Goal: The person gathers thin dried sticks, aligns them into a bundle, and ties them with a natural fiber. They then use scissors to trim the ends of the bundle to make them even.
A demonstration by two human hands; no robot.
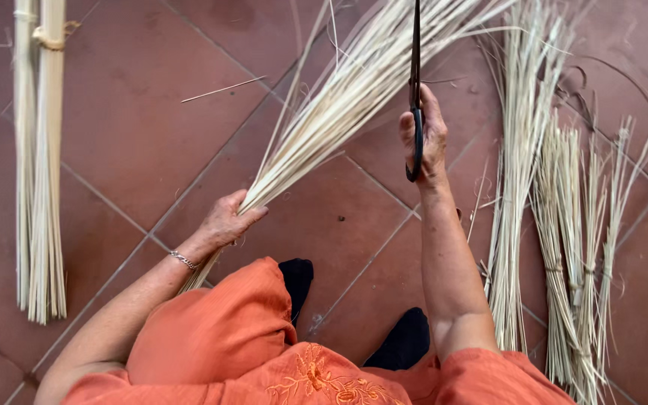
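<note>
Bundle of pale reed stalks (339, 112): runs from frame centre up toward the top edge, fanning loose at the far end. Left hand (228, 219) is clamped round its narrow lower end; right hand (427, 135) is closed on dark scissors (415, 90), blades pointing up beside the stalks. Judged light, springy, brittle at the tips; best gripped where gathered tight. Tied bundles (39, 165) lie at left, more stalks (564, 225) at right, on red floor tiles (129, 112).

Soft even daylight, faint shadows, no glare, sharp focus, slight edge distortion
</note>
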